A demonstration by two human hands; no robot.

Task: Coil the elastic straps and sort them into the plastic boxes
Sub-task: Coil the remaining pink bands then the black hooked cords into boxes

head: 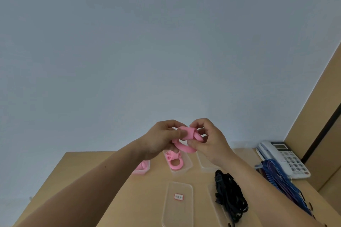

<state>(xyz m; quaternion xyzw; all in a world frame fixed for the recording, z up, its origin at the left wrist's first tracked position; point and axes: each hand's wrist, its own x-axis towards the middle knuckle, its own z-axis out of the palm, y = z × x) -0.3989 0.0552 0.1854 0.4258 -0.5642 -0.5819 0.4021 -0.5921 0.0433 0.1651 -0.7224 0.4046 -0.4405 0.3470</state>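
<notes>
Where the left hand (158,140) pinches it, the pink strap (187,131) is covered.

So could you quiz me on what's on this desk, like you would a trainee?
1. True or false: the left hand and the right hand both grip the pink strap.
2. What lies beside the telephone? A blue straps; B scissors; C a cup.
3. Fill in the colour: the coiled strap in the plastic box is ___.
Key: 1 true; 2 A; 3 pink.
</notes>
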